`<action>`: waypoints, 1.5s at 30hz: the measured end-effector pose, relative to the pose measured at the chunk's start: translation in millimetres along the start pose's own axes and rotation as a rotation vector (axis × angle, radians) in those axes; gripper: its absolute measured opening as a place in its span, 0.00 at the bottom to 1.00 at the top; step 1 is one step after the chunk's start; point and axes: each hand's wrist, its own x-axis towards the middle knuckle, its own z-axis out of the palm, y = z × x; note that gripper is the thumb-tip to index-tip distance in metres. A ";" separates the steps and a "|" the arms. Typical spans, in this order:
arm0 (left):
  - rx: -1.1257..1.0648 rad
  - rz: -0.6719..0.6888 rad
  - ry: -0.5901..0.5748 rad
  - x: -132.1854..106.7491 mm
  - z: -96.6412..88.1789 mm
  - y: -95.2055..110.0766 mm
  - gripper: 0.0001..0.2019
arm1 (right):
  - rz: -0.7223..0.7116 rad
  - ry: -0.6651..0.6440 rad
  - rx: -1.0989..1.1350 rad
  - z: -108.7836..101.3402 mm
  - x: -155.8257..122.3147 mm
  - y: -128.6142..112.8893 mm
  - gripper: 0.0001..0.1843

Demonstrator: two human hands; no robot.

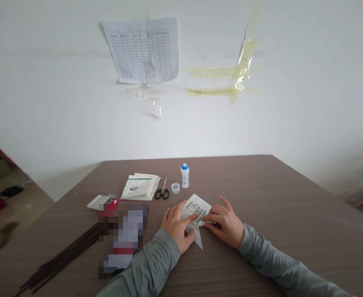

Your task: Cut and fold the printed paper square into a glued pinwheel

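Brown counter [262,194] against white wall, printed sheet [142,49] taped far up. Bundle of dark sticks [64,260] near left. Paper stack [140,185] far left of centre, scissors [162,190] beside it, small cap [175,188], then glue bottle [185,175] upright, cap off. Folded paper [196,212] centre near: several creases made, pointed tip toward viewer, far part still flat; folding looks partway. Left hand [177,227] and right hand [226,222] close together, fingers pressing down on paper, not gripping.
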 end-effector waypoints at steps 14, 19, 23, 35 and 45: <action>0.035 -0.029 0.034 -0.8 5.0 -2.6 0.30 | -0.026 0.046 -0.023 2.5 0.5 1.4 0.11; 0.025 -0.062 -0.024 5.9 6.7 -3.9 0.30 | -0.063 0.041 -0.021 -0.1 0.6 2.2 0.12; 0.033 -0.077 -0.048 9.1 10.0 -6.8 0.30 | -0.058 0.034 -0.020 -1.0 1.1 1.4 0.12; 0.023 -0.023 0.048 1.2 7.1 -9.6 0.35 | -0.017 0.005 -0.012 0.3 1.7 0.2 0.12; 0.037 0.005 0.032 -0.3 5.9 -7.7 0.26 | -0.020 0.018 -0.023 -0.7 1.0 -0.7 0.12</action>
